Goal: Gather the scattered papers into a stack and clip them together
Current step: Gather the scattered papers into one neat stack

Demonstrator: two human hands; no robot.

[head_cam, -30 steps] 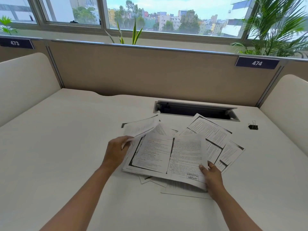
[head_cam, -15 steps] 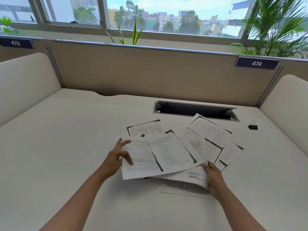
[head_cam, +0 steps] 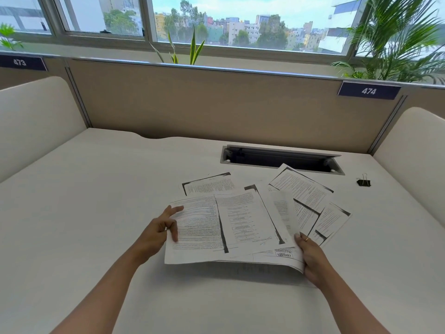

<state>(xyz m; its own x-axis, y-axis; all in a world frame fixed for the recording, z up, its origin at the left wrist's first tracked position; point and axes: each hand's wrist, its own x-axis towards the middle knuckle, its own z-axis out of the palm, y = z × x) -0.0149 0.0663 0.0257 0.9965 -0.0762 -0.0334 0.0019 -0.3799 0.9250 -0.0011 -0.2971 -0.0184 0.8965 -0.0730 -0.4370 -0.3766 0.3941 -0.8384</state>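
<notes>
White desk (head_cam: 72,213). Half-gathered papers (head_cam: 216,227) lifted mid-desk, long axis left-right. Loose sheets (head_cam: 305,189) fanned beyond and rightward, nearer right hand (head_cam: 310,256), thumb clamping bundle's right corner. Left hand (head_cam: 156,232) pinching left edge, index splayed. Binder clip (head_cam: 363,182) far right, well apart.

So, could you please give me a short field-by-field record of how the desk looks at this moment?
left hand: holds the left edge of the held papers
right hand: grips their near right corner, thumb on top
held papers: fanned, uneven, raised off the desk, shadow beneath
loose papers: several flat on the desk beyond and right of the bundle, overlapping
binder clip: black, far right on the desk, apart from all papers, untouched
stage: gathering under way; not squared, not clipped
</notes>
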